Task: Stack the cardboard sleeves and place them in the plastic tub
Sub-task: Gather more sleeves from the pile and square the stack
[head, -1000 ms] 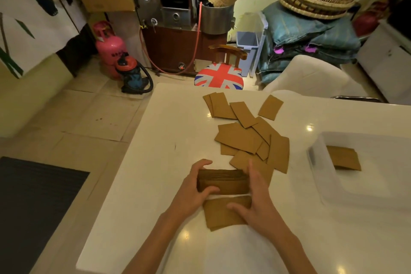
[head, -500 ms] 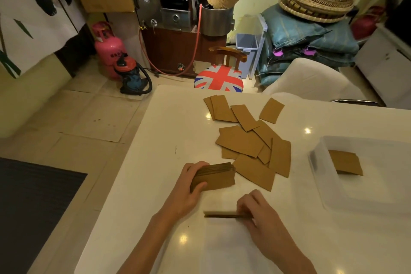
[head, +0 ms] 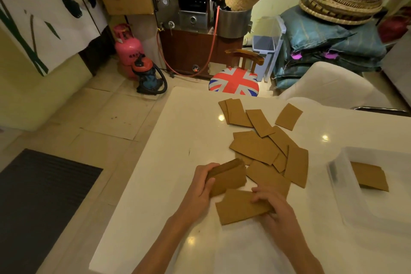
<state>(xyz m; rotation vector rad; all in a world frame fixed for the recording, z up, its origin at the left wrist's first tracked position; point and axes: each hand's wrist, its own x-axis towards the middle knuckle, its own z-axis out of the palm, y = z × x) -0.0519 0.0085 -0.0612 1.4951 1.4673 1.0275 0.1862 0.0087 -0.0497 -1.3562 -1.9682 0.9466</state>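
My left hand (head: pixel 200 187) grips a thick stack of brown cardboard sleeves (head: pixel 229 177), tilted on its edge on the white table (head: pixel 178 162). Just below it, my right hand (head: pixel 272 204) holds the right end of a single flat sleeve (head: pixel 239 207), which lies nearly level over the table. Several loose sleeves (head: pixel 258 147) lie scattered and overlapping beyond my hands. At the right stands the clear plastic tub (head: pixel 338 184) with a sleeve pile (head: pixel 370 176) inside.
A chair with a Union Jack seat (head: pixel 234 83) stands at the table's far edge, and a white chair (head: pixel 331 87) at the far right. A pink gas cylinder (head: pixel 127 49), a vacuum (head: pixel 148 75) and a metal machine (head: pixel 191 6) stand beyond on the floor.
My right hand has turned the single sleeve from edge-on to flat and brought it up close under the stack. My left hand has tilted the stack slightly.
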